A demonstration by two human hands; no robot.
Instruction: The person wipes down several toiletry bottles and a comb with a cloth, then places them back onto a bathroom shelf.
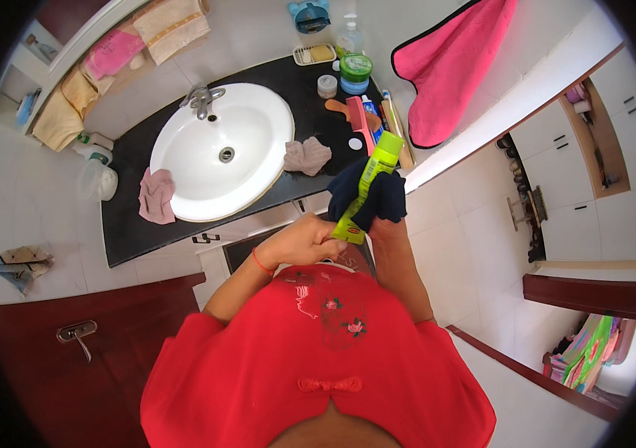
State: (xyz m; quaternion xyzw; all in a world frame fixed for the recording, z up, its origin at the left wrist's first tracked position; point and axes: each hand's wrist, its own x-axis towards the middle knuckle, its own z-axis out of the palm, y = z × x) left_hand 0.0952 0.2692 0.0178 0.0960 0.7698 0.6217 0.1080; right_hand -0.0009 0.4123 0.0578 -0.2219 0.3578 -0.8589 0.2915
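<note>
A lime-green squeeze tube (368,183) slants up in front of my red top, its capped end pointing away from me. My left hand (304,240), with a red string at the wrist, is closed at the tube's flat lower end. Around the tube's middle is a dark navy cloth (388,197). My right hand (388,230) is closed on this cloth, which hides most of its fingers. Just left of the tube, a crumpled beige-pink cloth (307,156) lies on the black counter (132,239) beside the sink.
A white oval sink (258,179) with a chrome faucet (201,100) is set in the counter. A pink cloth (156,196) lies at its left. Combs (359,116), jars (355,69) and a soap dish (314,54) stand at the right. A pink towel (448,71) hangs on the wall.
</note>
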